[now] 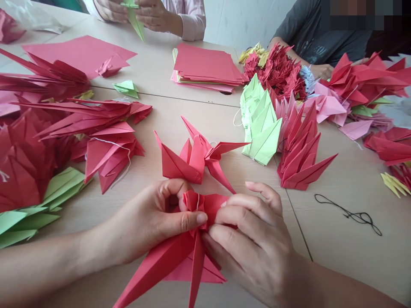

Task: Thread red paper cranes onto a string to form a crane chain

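Both my hands hold a red folded paper crane (189, 261) low over the table's near edge. My left hand (150, 222) pinches its bunched top between thumb and forefinger. My right hand (257, 244) presses its fingertips against the same bunched part from the right. A thin white thread (198, 201) runs over the top of the fold. Just beyond my hands lie two more red cranes (195, 158) on the table.
Stacks of nested red cranes (300, 158) and green cranes (261, 128) stand to the right, more red piles (38, 141) on the left. A stack of red paper (205, 66) lies at the back. A black thread (353, 214) lies right. Two other people sit across; one's hands (135, 10) fold green paper.
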Demonstrator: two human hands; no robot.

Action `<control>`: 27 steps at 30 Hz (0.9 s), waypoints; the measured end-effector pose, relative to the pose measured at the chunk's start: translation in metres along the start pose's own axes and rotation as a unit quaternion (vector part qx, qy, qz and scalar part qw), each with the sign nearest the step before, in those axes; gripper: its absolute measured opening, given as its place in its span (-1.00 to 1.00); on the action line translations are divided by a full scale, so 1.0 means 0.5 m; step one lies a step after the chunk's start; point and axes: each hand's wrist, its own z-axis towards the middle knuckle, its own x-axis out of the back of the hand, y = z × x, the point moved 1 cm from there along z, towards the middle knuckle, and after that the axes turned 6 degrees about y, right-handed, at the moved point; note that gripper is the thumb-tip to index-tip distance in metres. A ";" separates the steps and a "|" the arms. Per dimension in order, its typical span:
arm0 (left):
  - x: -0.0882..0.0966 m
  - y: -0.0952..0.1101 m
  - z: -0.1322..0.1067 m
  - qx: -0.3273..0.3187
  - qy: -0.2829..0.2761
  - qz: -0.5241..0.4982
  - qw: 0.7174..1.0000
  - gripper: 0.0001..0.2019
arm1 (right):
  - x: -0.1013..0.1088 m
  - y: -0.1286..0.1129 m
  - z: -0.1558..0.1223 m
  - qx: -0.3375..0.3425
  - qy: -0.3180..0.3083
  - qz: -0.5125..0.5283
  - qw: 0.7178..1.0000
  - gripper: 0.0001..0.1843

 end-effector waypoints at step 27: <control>0.013 0.017 -0.009 -0.068 0.015 0.239 0.969 -0.70 | 0.001 0.007 0.001 0.032 -0.041 -0.012 0.999 -0.80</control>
